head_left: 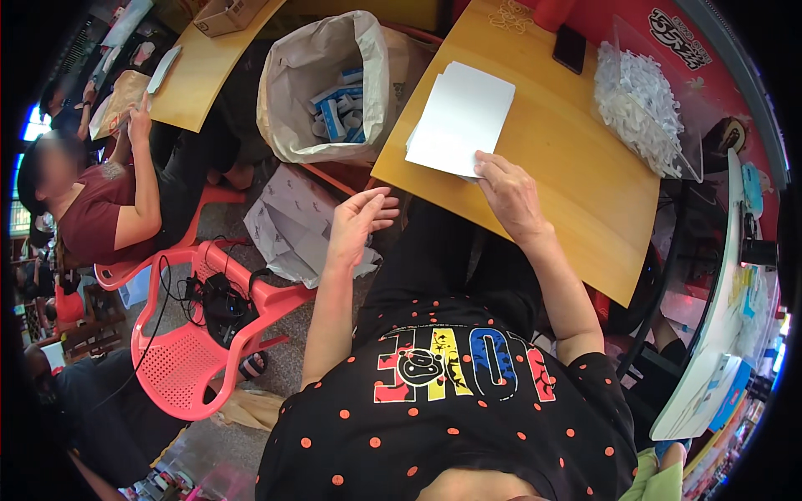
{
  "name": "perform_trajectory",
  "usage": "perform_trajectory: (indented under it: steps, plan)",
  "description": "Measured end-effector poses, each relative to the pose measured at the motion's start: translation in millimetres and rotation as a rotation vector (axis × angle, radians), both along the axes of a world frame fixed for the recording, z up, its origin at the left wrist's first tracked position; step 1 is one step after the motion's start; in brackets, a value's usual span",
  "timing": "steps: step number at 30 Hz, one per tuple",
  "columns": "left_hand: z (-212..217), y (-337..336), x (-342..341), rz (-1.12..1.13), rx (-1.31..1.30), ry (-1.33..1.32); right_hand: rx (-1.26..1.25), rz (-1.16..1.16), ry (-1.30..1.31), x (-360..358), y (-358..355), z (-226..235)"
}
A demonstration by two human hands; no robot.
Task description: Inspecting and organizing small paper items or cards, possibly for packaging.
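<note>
- Yellow wood counter (pixel 576 217) slants across the upper right, with a red wall (pixel 697 50) behind it and speckled grey floor (pixel 276 321) below.
- Stack of white paper (pixel 459 117) lies at the left part of this counter, near the front edge, its sheets slightly out of line.
- Right hand (pixel 510 194) grasps the near right corner of the stack, pinching it between thumb and fingers.
- Left hand (pixel 361 224) is released and bare, fingers loosely stretched toward the right, just off the counter and touching nothing.
- Black phone (pixel 570 48) rests farther back, near the wall; pale rubber bands (pixel 510 17) lie to its left.
- Clear bin heaped with white strips (pixel 639 104) stands at the far right of the counter.
- Large white sack (pixel 271 104) stands open left of the counter, with small blue-and-white boxes (pixel 338 117) inside.
- White plastic bag (pixel 292 217) sits below the sack, near the left hand.
- Pink-red chair (pixel 175 376) stands to the left, black cables (pixel 225 313) bundled on it.
- Co-worker in a maroon shirt (pixel 109 209) sits at another counter (pixel 196 75) at the upper left, both hands at a brown paper bag (pixel 125 96).
</note>
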State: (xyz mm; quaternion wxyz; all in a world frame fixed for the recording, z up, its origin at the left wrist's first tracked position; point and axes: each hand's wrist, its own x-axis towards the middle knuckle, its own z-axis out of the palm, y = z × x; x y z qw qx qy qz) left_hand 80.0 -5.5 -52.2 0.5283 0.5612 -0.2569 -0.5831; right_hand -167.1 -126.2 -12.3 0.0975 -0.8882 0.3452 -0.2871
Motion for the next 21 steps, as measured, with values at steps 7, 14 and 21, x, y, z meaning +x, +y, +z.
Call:
perform_trajectory:
  steps: [7, 14, 21]
  plan:
    - [31, -31, -25, 0.001, -0.088, 0.75, 0.021, 0.134, -0.107, -13, 33, 39]
    - [24, -26, -32, -0.05, -0.138, 0.533, 0.578, 0.293, -0.359, -31, 72, 57]
    - [68, -10, -45, -0.253, -0.698, -0.4, 1.184, 0.0, -1.043, -27, 52, 41]
